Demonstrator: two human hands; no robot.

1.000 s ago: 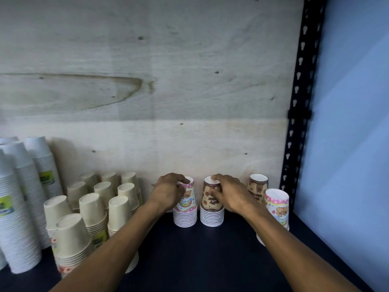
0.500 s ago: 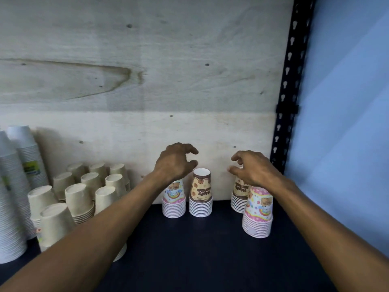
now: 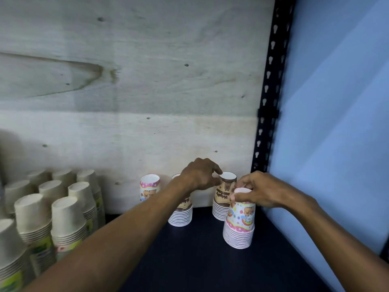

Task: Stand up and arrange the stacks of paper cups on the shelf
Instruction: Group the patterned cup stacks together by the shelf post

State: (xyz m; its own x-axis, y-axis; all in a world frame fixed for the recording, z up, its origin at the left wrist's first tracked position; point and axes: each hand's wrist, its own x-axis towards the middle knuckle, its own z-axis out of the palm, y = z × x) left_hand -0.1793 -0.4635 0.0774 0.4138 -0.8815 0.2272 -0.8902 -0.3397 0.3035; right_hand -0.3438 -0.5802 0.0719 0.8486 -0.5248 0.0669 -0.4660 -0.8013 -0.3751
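Several short stacks of printed paper cups stand upside down on the dark shelf. My right hand grips the top of the front pink patterned stack. My left hand pinches the top of the brown stack behind it, near the back wall. Another brown stack stands partly hidden behind my left forearm. A pink stack stands further left against the wall.
Several stacks of plain beige cups crowd the left part of the shelf. A plywood back wall closes the rear. A black perforated upright and a blue side panel bound the right.
Both hands have left the two middle stacks and moved right. My left hand now holds the right brown stack and my right hand the front pink stack. The view shifted right.
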